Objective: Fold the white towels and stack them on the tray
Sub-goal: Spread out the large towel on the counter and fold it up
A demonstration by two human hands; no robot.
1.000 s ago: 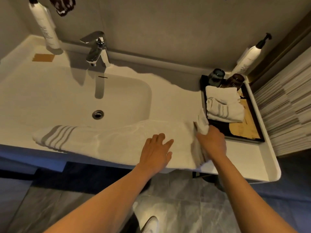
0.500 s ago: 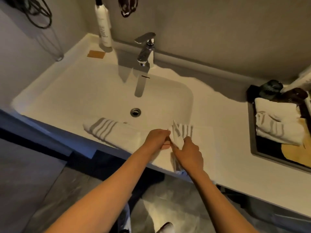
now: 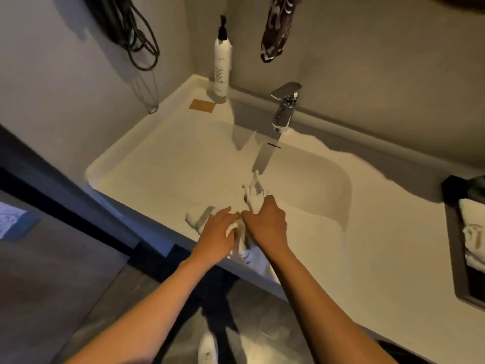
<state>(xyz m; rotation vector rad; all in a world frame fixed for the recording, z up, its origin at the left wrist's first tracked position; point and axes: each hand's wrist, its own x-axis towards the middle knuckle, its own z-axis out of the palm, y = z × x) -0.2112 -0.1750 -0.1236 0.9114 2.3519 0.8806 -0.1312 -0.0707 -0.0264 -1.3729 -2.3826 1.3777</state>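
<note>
Spanning the frame, a white moulded vanity basin (image 3: pixel 162 164) carries a chrome tap (image 3: pixel 284 109), white pump bottle (image 3: pixel 222 67) and dark tray (image 3: pixel 454 232) (partly cropped). Right hand (image 3: pixel 265 224) grips the white striped towel (image 3: pixel 253 198) at the front edge; left hand (image 3: pixel 219 232) presses flat.

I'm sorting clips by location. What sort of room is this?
Most likely a bathroom, perhaps in a hotel: a white sink with a chrome tap, a pump bottle against the wall, and a dark tray of folded towels on the counter.
</note>
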